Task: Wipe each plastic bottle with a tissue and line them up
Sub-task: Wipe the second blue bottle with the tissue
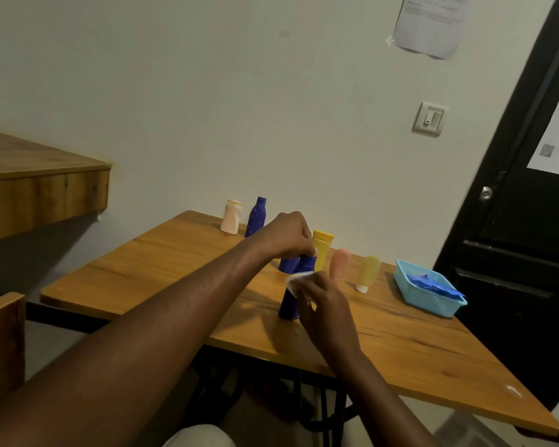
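Head camera looks down on a wooden table (pixel 175 269) where a dark blue bottle (pixel 289 306) stands near the middle, its base on the wood and its body leaning slightly toward one o'clock. It is a slim plastic bottle with a smooth, plain surface; its top is hidden under the left hand (pixel 288 235), whose fingers curl down and pinch it from above. The right hand (pixel 323 306) comes in from five o'clock and holds a crumpled white tissue (pixel 299 280) against the bottle's upper half, fingers bent round the tissue. Just behind the held bottle, at twelve o'clock, a second blue bottle (pixel 286 265) shows below the left hand. A yellow bottle (pixel 322 248) with a flat cap stands at one o'clock, touching or nearly touching the left fingertips; which of the two cannot be told. Farther toward two o'clock stand a pink tube (pixel 340 262), blurred, and a yellow tube (pixel 368 272) resting on its white cap. At eleven o'clock, near the wall, a white bottle (pixel 231 217) and a tall blue bottle (pixel 255 217) with an open neck stand side by side. At three o'clock sits a light blue basket (pixel 433 306) holding blue packets (pixel 433 283).
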`<state>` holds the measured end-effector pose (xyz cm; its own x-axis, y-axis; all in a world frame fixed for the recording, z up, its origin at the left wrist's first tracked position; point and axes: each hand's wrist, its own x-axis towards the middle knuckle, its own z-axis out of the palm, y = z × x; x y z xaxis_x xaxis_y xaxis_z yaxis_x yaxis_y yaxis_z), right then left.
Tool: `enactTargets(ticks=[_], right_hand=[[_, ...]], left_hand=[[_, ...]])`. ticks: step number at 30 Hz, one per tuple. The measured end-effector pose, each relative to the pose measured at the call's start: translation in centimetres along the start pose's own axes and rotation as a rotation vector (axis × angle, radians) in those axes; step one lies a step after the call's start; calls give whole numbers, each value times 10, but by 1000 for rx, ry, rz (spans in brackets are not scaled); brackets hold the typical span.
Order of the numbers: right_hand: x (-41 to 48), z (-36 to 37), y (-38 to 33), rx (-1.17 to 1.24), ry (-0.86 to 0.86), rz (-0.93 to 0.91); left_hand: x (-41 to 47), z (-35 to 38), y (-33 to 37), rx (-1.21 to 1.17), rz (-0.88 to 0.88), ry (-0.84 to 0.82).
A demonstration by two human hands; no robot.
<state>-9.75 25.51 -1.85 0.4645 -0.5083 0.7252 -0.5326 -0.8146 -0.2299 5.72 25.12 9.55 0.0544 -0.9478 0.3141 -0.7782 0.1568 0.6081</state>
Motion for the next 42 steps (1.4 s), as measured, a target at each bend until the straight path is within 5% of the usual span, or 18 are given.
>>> enactTargets(ticks=[4, 11, 15, 19, 22, 42], right_hand=[[13, -2, -2, -110, 17, -84], [-12, 15, 14, -227, -401, -140], [-8, 5, 14, -38, -317, 12], [4, -6, 21, 112, 50, 111], [23, -10, 23, 76, 145, 97], [-5, 11, 33, 34, -268, 200]], left_hand=[[-1, 1, 4, 76, 9, -9], [-3, 3, 2, 179, 26, -6], [-4, 4, 0, 210, 51, 35], [-3, 4, -9, 186, 56, 71], [-1, 6, -14, 157, 75, 67], [7, 5, -28, 103, -13, 146]])
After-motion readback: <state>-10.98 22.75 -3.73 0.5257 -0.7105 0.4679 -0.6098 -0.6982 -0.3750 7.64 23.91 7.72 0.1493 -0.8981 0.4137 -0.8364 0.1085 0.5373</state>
